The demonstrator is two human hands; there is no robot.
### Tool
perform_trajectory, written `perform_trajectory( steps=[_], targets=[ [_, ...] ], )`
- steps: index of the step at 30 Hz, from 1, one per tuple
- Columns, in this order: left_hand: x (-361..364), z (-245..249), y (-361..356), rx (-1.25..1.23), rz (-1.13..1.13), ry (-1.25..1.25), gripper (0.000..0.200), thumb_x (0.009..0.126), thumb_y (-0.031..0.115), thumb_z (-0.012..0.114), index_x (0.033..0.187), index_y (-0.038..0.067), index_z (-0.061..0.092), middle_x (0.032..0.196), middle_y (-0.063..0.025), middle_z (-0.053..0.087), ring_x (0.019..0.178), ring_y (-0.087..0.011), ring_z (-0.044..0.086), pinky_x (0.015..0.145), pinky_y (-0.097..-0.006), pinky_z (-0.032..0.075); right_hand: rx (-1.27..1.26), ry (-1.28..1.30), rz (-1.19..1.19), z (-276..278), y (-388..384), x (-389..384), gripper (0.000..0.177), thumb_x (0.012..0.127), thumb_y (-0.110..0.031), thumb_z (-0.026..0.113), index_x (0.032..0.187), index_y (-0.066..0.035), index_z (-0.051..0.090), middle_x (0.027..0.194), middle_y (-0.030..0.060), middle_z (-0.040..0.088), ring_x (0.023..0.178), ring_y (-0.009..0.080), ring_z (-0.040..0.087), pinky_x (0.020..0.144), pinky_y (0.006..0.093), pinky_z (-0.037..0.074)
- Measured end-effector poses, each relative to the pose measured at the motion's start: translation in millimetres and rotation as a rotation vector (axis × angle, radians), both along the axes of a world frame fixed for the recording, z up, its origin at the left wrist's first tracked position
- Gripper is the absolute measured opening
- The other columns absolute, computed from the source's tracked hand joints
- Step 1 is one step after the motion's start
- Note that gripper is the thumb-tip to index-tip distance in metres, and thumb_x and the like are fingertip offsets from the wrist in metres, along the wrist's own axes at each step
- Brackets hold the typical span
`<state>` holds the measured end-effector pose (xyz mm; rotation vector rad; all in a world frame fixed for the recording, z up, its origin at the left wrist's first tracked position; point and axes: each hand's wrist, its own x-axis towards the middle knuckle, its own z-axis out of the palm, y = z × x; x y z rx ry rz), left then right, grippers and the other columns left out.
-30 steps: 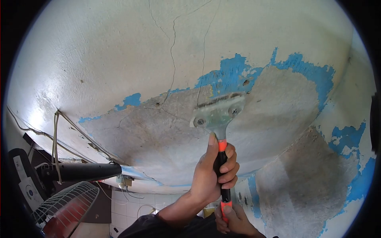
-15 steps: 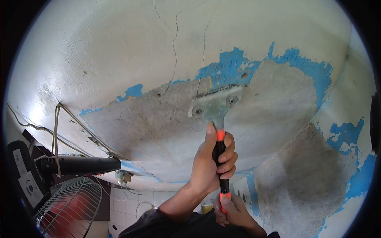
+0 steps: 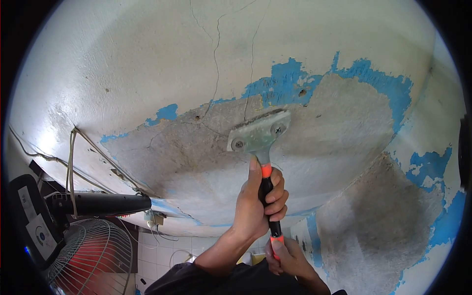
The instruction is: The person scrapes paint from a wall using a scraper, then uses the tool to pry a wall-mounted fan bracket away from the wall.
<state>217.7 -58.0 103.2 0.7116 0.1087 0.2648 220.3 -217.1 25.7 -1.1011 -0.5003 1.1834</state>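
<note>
A long-handled scraper (image 3: 255, 135) with a wide grey head and two screws stands in front of the wall, its blade edge tilted up to the right over bare grey plaster. My left hand (image 3: 258, 206) wraps around the black grip, thumb pressed up along the neck below the head. Lower down, my right hand (image 3: 291, 258) is closed around the orange end of the handle. Just above the blade runs a ragged strip of blue paint (image 3: 282, 78), with a small hole (image 3: 302, 92) at its lower edge.
Cracked off-white paint (image 3: 147, 54) covers the upper wall. A second bare patch (image 3: 378, 216) lies to the right, past a corner. At lower left stand a fan (image 3: 93, 255) with a wire cage and a black post (image 3: 103, 204). Loose cables (image 3: 72, 167) hang along the wall.
The scraper head has shifted left and slightly down, away from the blue paint edge. My left hand moved with it; my right hand stays near the same spot.
</note>
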Motion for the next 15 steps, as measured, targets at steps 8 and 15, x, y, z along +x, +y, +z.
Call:
perform_trajectory(
  steps=[8,15],
  targets=[
    [0,1,2,0.003,-0.008,-0.003,0.055,0.100,0.063,0.027,0.084,0.014,0.044,0.061,0.0069,0.030,0.043,-0.0042,0.023,0.037,-0.0215,0.022,-0.024,-0.005,-0.005,-3,0,-4,0.039,0.105,-0.033,0.040,0.078,-0.005,0.045,0.056,0.0016,0.041,0.043,0.0105,0.041,0.043,0.0258,0.036],
    [2,16,8,-0.018,-0.067,-0.066,0.055,0.099,0.064,0.033,0.086,0.012,0.045,0.062,0.0059,0.031,0.046,-0.0046,0.026,0.041,-0.0212,0.025,-0.005,-0.048,-0.051,14,9,2,0.038,0.105,-0.030,0.038,0.077,-0.005,0.045,0.056,0.0019,0.043,0.043,0.0107,0.041,0.043,0.0258,0.036]
  ],
)
